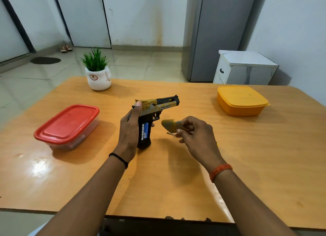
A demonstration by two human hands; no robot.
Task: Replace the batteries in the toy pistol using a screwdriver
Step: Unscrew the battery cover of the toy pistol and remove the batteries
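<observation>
Toy pistol [157, 106] upright above the orange desk [176, 174], gripped round the frame by the left hand [129, 128], grip open with a blue battery [145, 128] showing. Tan cover piece [170, 125] and thin screwdriver tip [170, 134] pinched in the right hand [195, 133].

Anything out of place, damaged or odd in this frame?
Nothing spilled or damaged. The one irregular thing: the toy pistol, held by the left hand, has its grip open with a blue battery exposed. The right hand holds the detached cover and a screwdriver.
</observation>
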